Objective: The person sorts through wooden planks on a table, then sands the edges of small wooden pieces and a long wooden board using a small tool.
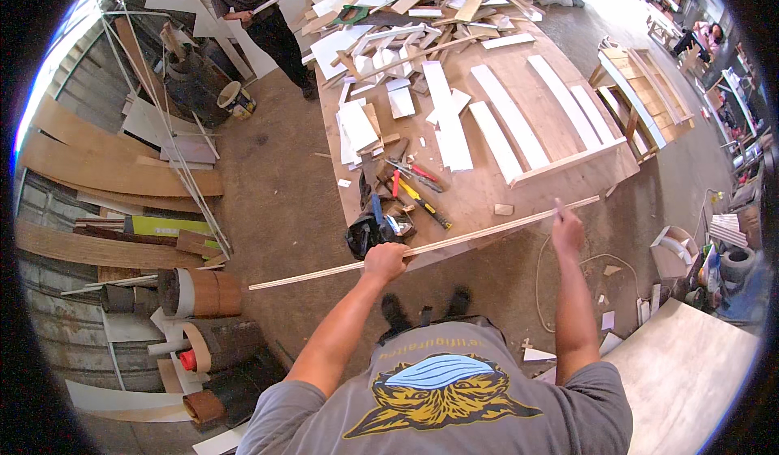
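Note:
A long, thin wooden strip (479, 232) slants across in front of me, its left end lower and nearer, its right end by the table's near edge. My left hand (385, 261) is closed around it a little left of its middle. Near the strip's right end is my right hand (568, 231), with one blurred digit pointing up across the strip. Its other fingers look curled, but whether they grip the strip cannot be made out. Just beyond my left hand, a black bag (365, 236) rests at the table corner beside pliers (414, 171) and a yellow utility knife (428, 205).
The wooden worktable (471, 191) bears several white boards (507, 118) and a heap of offcuts (406, 29). Another person (264, 17) stands at its far left. Curved panels and rolls (203, 293) lie at left. A cable (542, 288) crosses the floor near a pale sheet (690, 374).

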